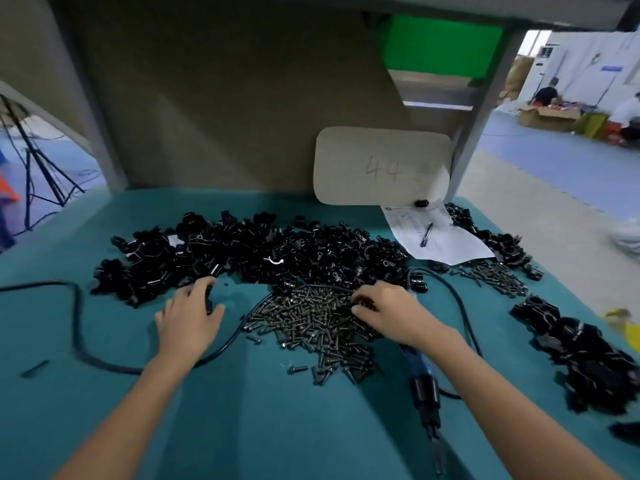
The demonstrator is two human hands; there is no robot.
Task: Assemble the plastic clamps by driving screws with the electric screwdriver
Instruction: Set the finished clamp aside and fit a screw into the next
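Observation:
A wide heap of black plastic clamp parts (263,254) lies across the back of the teal table (242,410). In front of it sits a pile of dark screws (311,323). My left hand (188,317) rests at the heap's front edge, fingers curled around a black clamp part (209,299). My right hand (391,311) is on the right side of the screw pile, fingertips pinched among the screws. The electric screwdriver (424,386) lies on the table under my right forearm, tip toward me.
A black cable (78,327) loops across the left of the table. A paper sheet with a pen (429,233) lies at the back right, beside a second small screw pile (495,275). More black clamps (585,355) are stacked at the right edge. A cardboard sign (381,166) leans behind.

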